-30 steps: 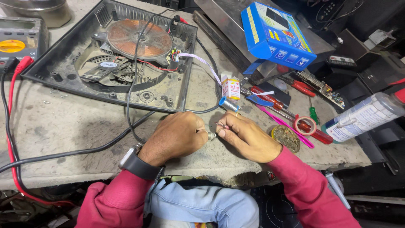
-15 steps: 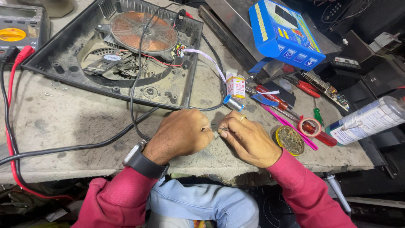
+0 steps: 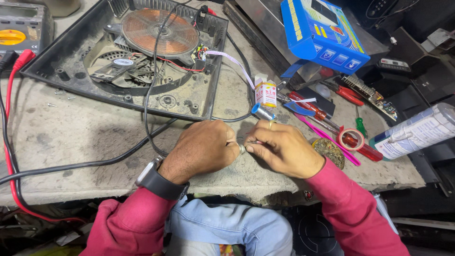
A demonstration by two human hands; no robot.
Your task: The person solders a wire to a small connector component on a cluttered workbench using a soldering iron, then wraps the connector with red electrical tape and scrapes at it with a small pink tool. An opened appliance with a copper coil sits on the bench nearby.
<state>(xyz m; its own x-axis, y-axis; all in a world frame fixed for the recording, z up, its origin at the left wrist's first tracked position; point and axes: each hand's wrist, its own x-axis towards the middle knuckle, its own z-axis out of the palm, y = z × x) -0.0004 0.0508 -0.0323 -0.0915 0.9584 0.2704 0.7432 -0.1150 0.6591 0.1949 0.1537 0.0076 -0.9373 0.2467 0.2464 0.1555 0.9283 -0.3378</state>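
Observation:
My left hand (image 3: pixel 204 147) and my right hand (image 3: pixel 284 149) meet fingertip to fingertip over the worn stone bench (image 3: pixel 85 137). Between the fingertips sits a small metal part (image 3: pixel 243 148), pinched from both sides; its exact shape is too small to tell. A dark watch is on my left wrist. Just beyond the hands lies a black cable (image 3: pixel 156 128) that runs up over an opened induction cooker base (image 3: pixel 137 57) with its copper coil (image 3: pixel 159 31) showing. A small silvery-blue cylinder (image 3: pixel 263 112) lies right above my right hand.
A small white and orange box (image 3: pixel 266 92) stands behind the hands. Screwdrivers, pink tweezers and a tape roll (image 3: pixel 350 139) lie at right, with a white tube (image 3: pixel 417 130) and a blue box (image 3: pixel 322 33). A multimeter (image 3: pixel 19 28) with red lead sits at far left.
The view has shifted closer and lower on the bench. Both hands stay pressed together around the small part, with the fingers only slightly rearranged.

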